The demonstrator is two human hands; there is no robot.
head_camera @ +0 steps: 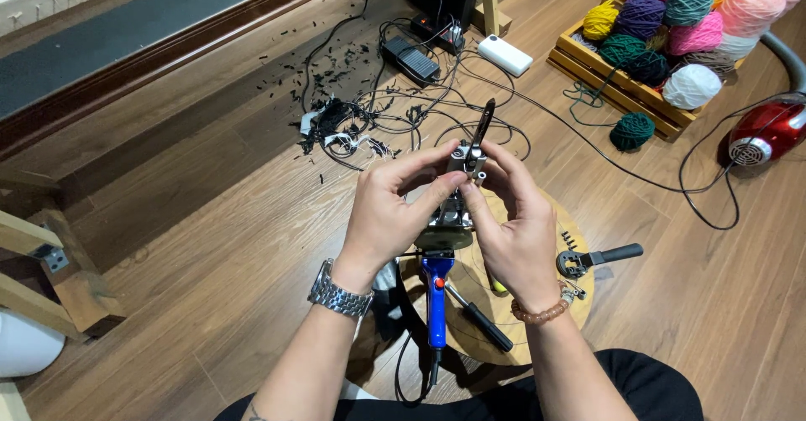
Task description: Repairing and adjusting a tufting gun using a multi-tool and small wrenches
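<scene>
tufting gun (445, 245) with a blue handle stands up on a round wooden stool (579, 299), right in front of the person. both hands are at its top end. the left hand (388, 211) is curled, and its thumb and fingers pinch the small metal block (467, 159) at the tip. the right hand (516, 228) is curled too, and its fingertips press on the same block from the other side. a thin dark needle bar (484, 127) sticks up out of the block, above the fingers.

it looks like the work on the tip is in the middle. the block sits on the gun and the hands are on it, but i cannot tell if it is tight or loose. the tools are lying down with no hand on them: a black-handled screwdriver (480, 319) on the stool under the gun, and a small wrench tool (596, 259) just beside the right wrist.

on the floor past the hands there are black cables (420, 110) and a lot of little black scraps (332, 123). well apart, at the top right, a wooden crate (621, 94) holds many balls of yarn (672, 18), and 1 green ball (631, 130) lies just outside it. a red vacuum cleaner (768, 131) sits at the right edge.
</scene>
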